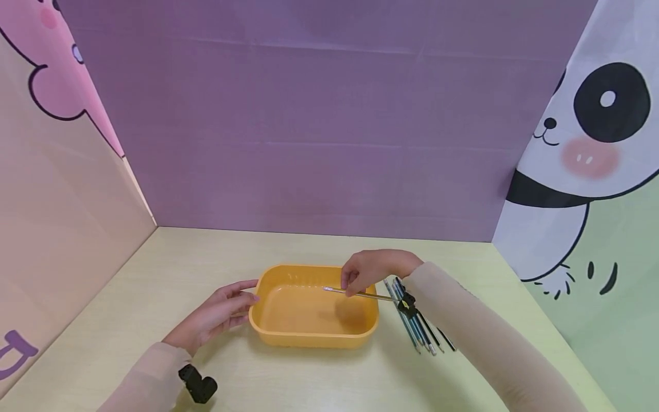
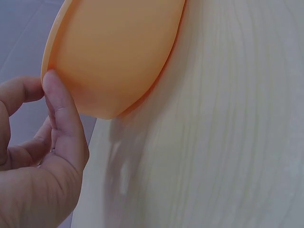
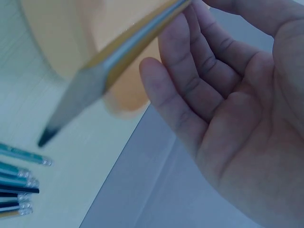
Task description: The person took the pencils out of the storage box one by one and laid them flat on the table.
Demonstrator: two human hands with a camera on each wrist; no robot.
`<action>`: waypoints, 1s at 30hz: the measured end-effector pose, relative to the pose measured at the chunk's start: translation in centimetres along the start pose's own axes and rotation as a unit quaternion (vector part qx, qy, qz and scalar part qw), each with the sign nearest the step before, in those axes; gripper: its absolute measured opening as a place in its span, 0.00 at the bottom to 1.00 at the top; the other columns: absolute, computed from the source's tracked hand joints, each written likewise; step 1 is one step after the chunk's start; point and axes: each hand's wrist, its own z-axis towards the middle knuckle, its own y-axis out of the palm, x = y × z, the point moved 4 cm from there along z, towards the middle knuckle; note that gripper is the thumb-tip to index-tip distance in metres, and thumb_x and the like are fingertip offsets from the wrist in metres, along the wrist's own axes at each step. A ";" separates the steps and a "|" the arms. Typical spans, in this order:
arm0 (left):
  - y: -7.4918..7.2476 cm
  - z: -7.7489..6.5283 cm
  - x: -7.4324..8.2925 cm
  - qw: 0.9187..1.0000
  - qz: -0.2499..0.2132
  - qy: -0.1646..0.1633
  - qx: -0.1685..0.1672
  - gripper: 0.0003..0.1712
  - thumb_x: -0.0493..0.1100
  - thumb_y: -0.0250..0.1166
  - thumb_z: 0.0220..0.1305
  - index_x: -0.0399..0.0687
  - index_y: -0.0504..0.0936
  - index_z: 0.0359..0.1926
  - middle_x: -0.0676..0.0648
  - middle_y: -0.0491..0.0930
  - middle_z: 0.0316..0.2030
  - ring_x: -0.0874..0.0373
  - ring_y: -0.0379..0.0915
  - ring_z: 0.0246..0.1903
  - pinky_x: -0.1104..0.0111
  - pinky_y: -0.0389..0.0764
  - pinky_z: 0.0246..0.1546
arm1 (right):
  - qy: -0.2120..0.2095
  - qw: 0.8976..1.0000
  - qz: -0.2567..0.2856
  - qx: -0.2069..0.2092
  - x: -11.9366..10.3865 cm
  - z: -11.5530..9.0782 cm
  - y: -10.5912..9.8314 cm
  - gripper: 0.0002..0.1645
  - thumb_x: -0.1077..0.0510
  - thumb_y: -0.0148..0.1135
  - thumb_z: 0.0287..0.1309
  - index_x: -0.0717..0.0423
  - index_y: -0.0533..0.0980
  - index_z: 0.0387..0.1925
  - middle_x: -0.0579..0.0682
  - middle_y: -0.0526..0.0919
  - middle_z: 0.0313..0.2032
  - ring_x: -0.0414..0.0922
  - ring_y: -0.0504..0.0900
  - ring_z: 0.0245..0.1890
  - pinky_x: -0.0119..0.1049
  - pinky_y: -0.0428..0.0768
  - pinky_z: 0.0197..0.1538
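A yellow plastic basin (image 1: 309, 339) sits on the table in the head view. At its left end my left hand (image 1: 218, 315) holds the rim, thumb on the inner side and fingers outside, as the left wrist view shows on the basin wall (image 2: 118, 47). My right hand (image 1: 378, 269) pinches a yellow pencil (image 1: 370, 296) above the basin's right side. The pencil lies nearly level, its eraser end to the left over the basin. In the right wrist view the sharpened end of the pencil (image 3: 118, 52) points away from the fingers.
Right of the basin, partly under my right forearm, lies a loose bunch of pencils (image 1: 415, 320), several of them blue-green or black. A purple backdrop (image 1: 329, 143) stands behind the table (image 1: 216, 249), with printed panels at both sides.
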 end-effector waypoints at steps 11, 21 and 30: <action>-0.1 0.0 -0.1 1.000 -0.001 0.000 0.002 0.38 0.42 0.63 0.70 0.33 0.57 0.74 0.38 0.77 0.49 0.53 0.80 0.42 0.67 0.84 0.44 | 0.002 1.000 0.016 0.020 2.5 -1.8 0.0 0.03 0.53 0.65 0.65 0.47 0.80 0.36 0.43 0.81 0.27 0.42 0.78 0.32 0.36 0.78 0.43; 0.0 0.1 0.0 1.000 0.004 0.001 0.003 0.38 0.42 0.63 0.70 0.33 0.57 0.74 0.39 0.78 0.48 0.53 0.80 0.41 0.67 0.84 0.44 | 0.016 0.998 0.050 0.040 5.4 -4.0 0.0 0.04 0.55 0.63 0.64 0.50 0.79 0.37 0.44 0.80 0.27 0.43 0.77 0.30 0.36 0.79 0.41; 0.0 0.2 0.0 1.000 0.001 0.005 -0.003 0.39 0.41 0.63 0.70 0.32 0.57 0.74 0.39 0.78 0.48 0.54 0.80 0.41 0.68 0.84 0.43 | 0.021 0.996 0.076 0.048 7.7 -6.0 0.6 0.06 0.55 0.63 0.64 0.53 0.78 0.38 0.45 0.80 0.27 0.42 0.76 0.30 0.37 0.77 0.41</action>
